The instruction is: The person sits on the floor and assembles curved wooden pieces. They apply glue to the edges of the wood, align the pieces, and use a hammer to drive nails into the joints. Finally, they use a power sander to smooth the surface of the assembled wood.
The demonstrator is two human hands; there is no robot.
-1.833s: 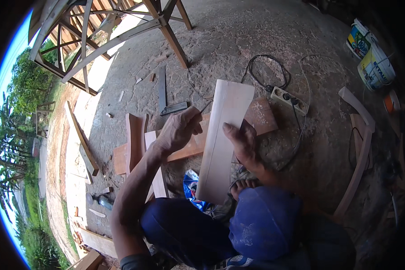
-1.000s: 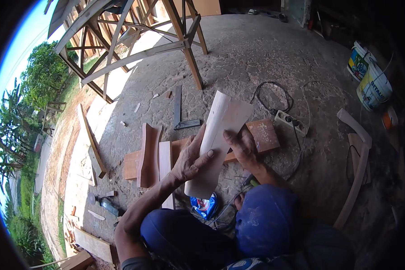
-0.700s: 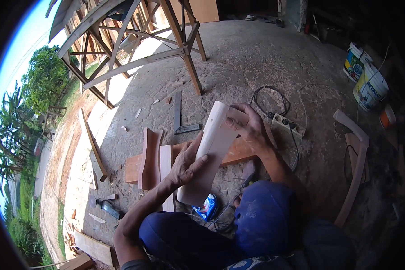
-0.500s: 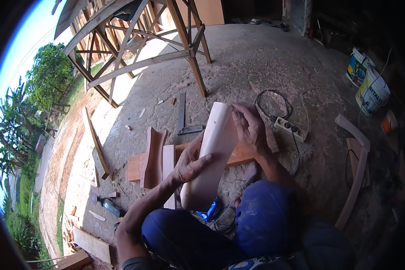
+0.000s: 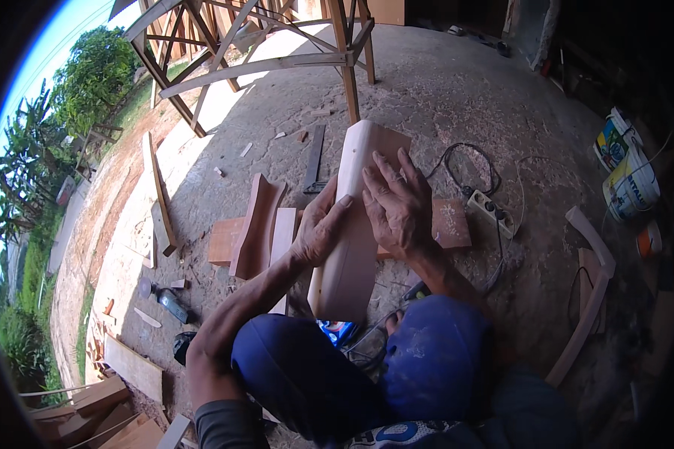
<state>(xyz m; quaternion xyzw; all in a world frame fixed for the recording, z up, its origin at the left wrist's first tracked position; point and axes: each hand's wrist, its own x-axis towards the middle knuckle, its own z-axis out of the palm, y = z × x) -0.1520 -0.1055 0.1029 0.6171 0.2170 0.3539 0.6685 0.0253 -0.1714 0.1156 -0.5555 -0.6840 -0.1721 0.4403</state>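
A thick pale wooden block (image 5: 344, 254) with one rounded long edge stands tilted in front of me, above my knees. Wrapped round its left edge is my left hand (image 5: 323, 228), the thumb lying across the rounded face. My right hand (image 5: 398, 206) rests flat against the block's right face, fingers stretched out and slightly apart. Behind the block a reddish plank (image 5: 449, 224) lies on the floor. A curved wooden piece (image 5: 258, 228) and a narrow pale board (image 5: 282, 239) lean on that plank at the left.
An angle grinder (image 5: 171, 303) lies at the left. Beyond the block are a carpenter's square (image 5: 316, 157) and a wooden trestle frame (image 5: 348, 67). At the right are a power strip (image 5: 492, 212) with cable, a curved wooden length (image 5: 588, 314) and buckets (image 5: 629, 187).
The block now shows more of its right face. My right hand has moved from its upper end down onto that face, fingers straightened. My view has shifted.
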